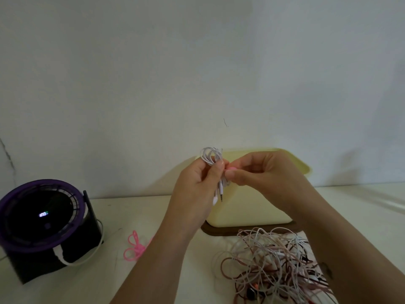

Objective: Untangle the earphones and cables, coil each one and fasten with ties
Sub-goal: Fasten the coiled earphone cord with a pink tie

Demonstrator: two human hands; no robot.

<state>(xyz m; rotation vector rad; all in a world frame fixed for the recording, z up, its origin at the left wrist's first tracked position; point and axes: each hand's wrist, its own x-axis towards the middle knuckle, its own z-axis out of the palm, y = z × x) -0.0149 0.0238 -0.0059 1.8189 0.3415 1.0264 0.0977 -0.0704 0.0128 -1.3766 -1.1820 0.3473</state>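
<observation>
**Fastening a coiled earphone**

At centre frame the left hand grips a coil of thin white earphone cord, its fingers curled round the coil's waist. Loops stand out at 12 o'clock from the fist, and a metal-tipped plug hangs at 6 o'clock. The right hand, at 3 o'clock from the coil, pinches a small pink tie against the bundle. Whether the tie already passes round it cannot be told.

Risks: the cord looks smooth and springy. If the left grip slackens while the tie is drawn round, the loops would probably spring apart. The tie appears soft and rubbery, so a light pinch could let it slip and fall. The hanging plug, left outside the tie, might snag other cords.

Materials: the tangle, at 5 o'clock on the pale surface, is made of thin round cords in white, pink and dark brown, closely interlaced. Spare ties at 7 o'clock are bright pink, looped and limp. The box behind the hands is pale yellow and smooth, with rounded corners. The fan at 9 o'clock is black with a purple ringed grille.
</observation>
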